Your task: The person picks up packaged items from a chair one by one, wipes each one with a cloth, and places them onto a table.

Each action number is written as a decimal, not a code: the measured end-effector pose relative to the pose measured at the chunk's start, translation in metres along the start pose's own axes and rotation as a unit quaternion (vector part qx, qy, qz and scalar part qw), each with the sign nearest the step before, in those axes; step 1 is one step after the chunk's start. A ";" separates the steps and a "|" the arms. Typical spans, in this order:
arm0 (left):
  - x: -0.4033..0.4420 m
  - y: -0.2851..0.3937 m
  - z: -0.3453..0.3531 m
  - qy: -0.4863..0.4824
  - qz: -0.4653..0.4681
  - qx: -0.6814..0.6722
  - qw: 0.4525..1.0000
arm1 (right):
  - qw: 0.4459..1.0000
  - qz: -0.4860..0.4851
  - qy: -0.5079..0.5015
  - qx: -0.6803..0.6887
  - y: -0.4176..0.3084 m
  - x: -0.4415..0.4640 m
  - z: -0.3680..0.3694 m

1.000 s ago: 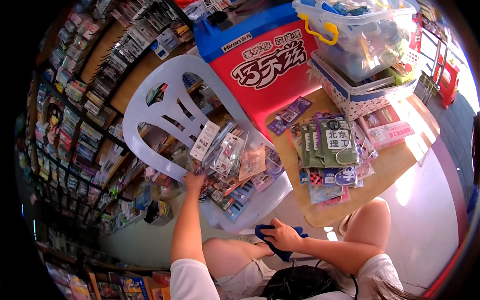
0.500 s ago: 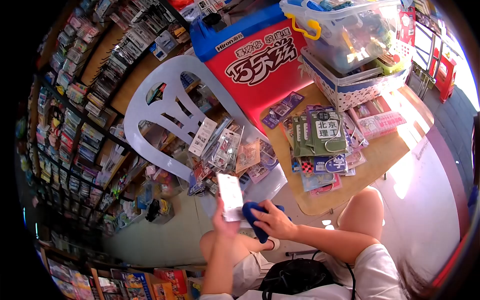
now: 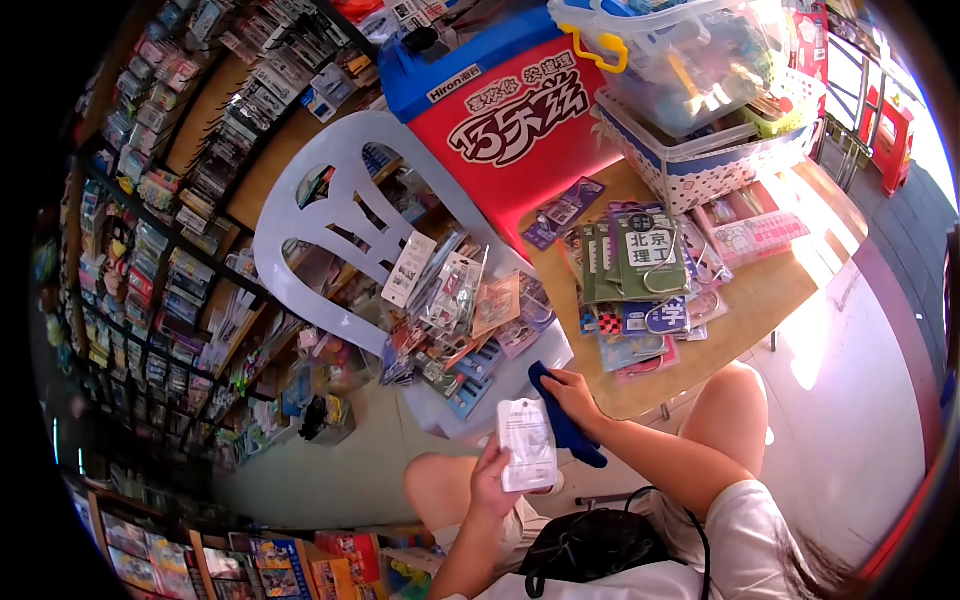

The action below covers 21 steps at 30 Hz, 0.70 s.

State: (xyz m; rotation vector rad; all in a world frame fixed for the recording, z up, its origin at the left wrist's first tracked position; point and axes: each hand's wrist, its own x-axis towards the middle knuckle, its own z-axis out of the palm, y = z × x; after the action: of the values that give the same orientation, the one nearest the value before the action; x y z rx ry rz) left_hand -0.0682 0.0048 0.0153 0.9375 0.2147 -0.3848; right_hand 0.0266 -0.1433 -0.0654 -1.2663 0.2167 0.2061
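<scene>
A flat white package (image 3: 527,446) with faint print and a hanging hole is gripped at its left edge by my left hand (image 3: 493,480). My right hand (image 3: 574,402) is closed on a dark blue cloth (image 3: 566,425), just right of the package. What lies inside the package I cannot make out. Beyond my hands, a pile of packaged goods (image 3: 455,300) covers the seat of a light blue plastic chair (image 3: 285,262). Several green packets (image 3: 648,262) lie stacked on the wooden table (image 3: 775,300) to the right.
Behind the table stands a red box with a blue lid (image 3: 520,150). A clear plastic bin (image 3: 670,75) sits on a spotted basket (image 3: 720,172). Shelves of hanging goods (image 3: 150,240) line the left side. A black bag (image 3: 590,545) rests on my lap.
Both hands have moved to the right with the package and the cloth. The cloth has come off the package's edge, and the package face now shows more fully.
</scene>
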 end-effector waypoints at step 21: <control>0.049 0.014 0.053 -0.021 0.082 -0.037 0.996 | 0.860 -0.426 -0.049 -0.275 -0.046 -0.078 0.018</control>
State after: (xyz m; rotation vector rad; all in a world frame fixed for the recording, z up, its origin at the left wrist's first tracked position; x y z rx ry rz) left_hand -0.0166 -0.0426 0.0396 0.8661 0.1120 -0.2436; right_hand -0.0351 -0.1420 0.0034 -1.7954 -0.5393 -0.4707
